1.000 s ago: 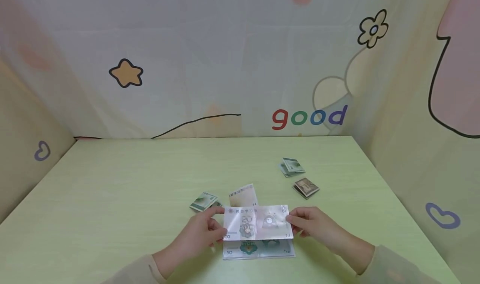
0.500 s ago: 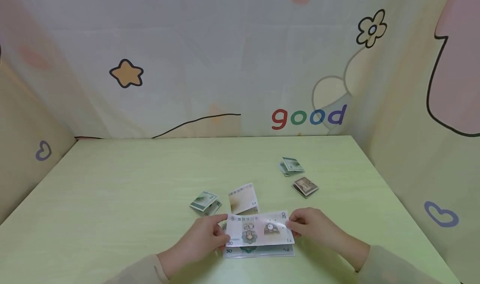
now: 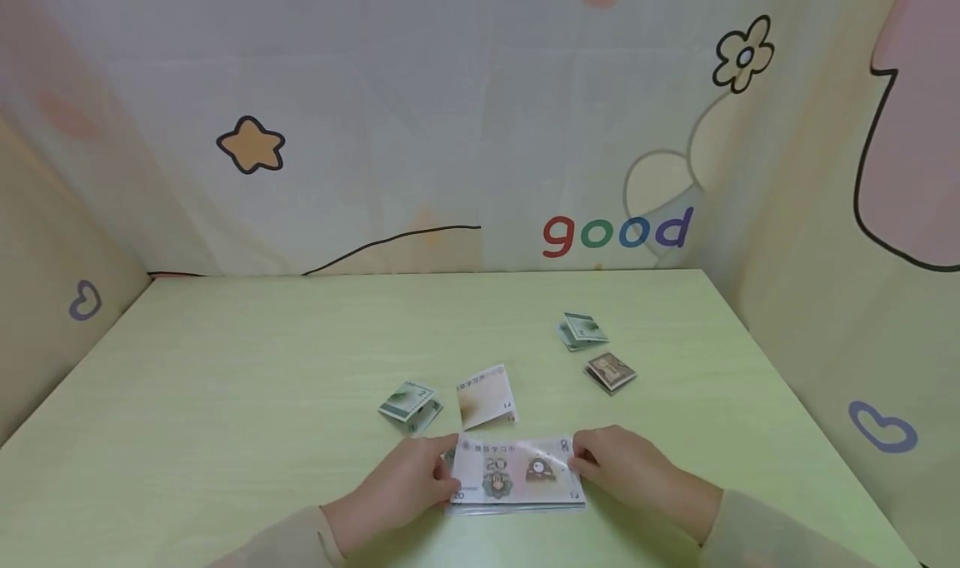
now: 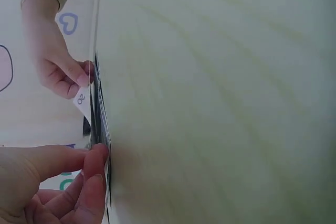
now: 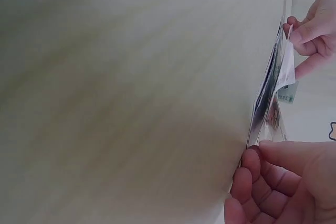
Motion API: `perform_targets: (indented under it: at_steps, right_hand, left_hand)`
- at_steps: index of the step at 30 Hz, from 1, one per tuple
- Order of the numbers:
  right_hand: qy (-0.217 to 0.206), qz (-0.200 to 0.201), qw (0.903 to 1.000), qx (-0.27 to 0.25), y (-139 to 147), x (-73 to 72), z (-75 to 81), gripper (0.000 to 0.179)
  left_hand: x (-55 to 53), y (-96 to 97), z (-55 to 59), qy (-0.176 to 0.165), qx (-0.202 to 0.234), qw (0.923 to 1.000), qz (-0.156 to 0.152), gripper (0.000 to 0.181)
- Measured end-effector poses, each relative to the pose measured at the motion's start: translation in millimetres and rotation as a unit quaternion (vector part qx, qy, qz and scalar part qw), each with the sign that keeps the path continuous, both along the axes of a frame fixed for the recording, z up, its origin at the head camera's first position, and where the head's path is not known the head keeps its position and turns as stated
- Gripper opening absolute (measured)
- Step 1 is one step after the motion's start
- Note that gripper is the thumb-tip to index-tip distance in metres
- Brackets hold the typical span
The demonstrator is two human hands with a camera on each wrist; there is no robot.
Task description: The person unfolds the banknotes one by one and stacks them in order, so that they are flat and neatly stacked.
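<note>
A pale pinkish banknote (image 3: 517,472) marked 20 lies face up over a stack of other notes (image 3: 517,510), whose near edges show just below it. My left hand (image 3: 397,485) pinches the banknote's left edge between thumb and fingers. At the opposite edge, my right hand (image 3: 630,472) pinches the right side. Seen low from the left wrist, the layered notes (image 4: 98,111) form a thin dark line at the table surface, slightly parted. In the right wrist view, one white note (image 5: 286,66) bends up away from the layers beneath.
Just beyond the stack stands a folded beige note (image 3: 486,397). Left of it is a folded green note (image 3: 410,406). Another folded green note (image 3: 582,331) and a folded brown note (image 3: 611,372) lie at the back right. A printed cloth (image 3: 420,118) hangs behind the table (image 3: 225,368).
Both hands have lowered the 20 banknote toward me, so it now covers most of the 50 note that showed below it. The folded notes stay put.
</note>
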State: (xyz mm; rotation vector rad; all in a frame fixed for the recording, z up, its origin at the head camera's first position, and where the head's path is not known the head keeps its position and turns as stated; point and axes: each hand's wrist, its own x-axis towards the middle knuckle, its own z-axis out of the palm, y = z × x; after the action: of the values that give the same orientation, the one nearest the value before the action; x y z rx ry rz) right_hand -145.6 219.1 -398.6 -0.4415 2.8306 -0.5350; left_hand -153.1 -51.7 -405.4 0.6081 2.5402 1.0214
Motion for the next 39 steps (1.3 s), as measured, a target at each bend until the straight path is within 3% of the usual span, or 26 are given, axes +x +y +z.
perform_targets:
  at_steps: [8, 16, 23, 27, 30, 33, 36, 39]
  right_hand:
    - [0.004, 0.027, 0.9996, 0.004, 1, -0.3, -0.3, 0.018]
    - [-0.016, 0.008, 0.9998, 0.01, -3, 0.2, 1.8, 0.02]
    - [-0.023, -0.002, 0.9996, 0.015, -4, -3.2, -0.5, 0.019]
    - [-0.021, -0.001, 0.9996, 0.021, -6, -4.1, -0.2, 0.018]
    - [-0.021, -0.014, 0.9993, 0.029, -8, -2.3, 1.3, 0.013]
    - [0.013, -0.02, 0.998, 0.059, -11, 1.9, 2.6, 0.029]
    - [0.085, 0.012, 0.9918, 0.094, -14, 7.1, 3.8, 0.037]
    - [0.138, 0.067, 0.9824, 0.106, -16, 10.9, 4.9, 0.029]
  left_hand:
    - [-0.1, 4.9, 2.5, 0.003, -0.054, 0.9985, -0.008, 0.061]
    - [1.0, 10.0, 8.7, 0.037, -0.099, 0.9939, -0.031, 0.071]
    - [-1.9, 16.1, 9.8, 0.073, -0.175, 0.9804, -0.055, 0.042]
    - [-1.9, 17.3, 9.9, 0.096, -0.208, 0.9717, -0.056, 0.035]
    - [-1.3, 16.4, 9.4, 0.144, -0.233, 0.9591, -0.071, 0.029]
    - [0.3, 14.7, 8.8, 0.224, -0.254, 0.9355, -0.101, 0.021]
    - [2.1, 13.7, 9.2, 0.293, -0.264, 0.9097, -0.131, 0.017]
    - [2.8, 14.7, 11.0, 0.312, -0.274, 0.8969, -0.152, 0.014]
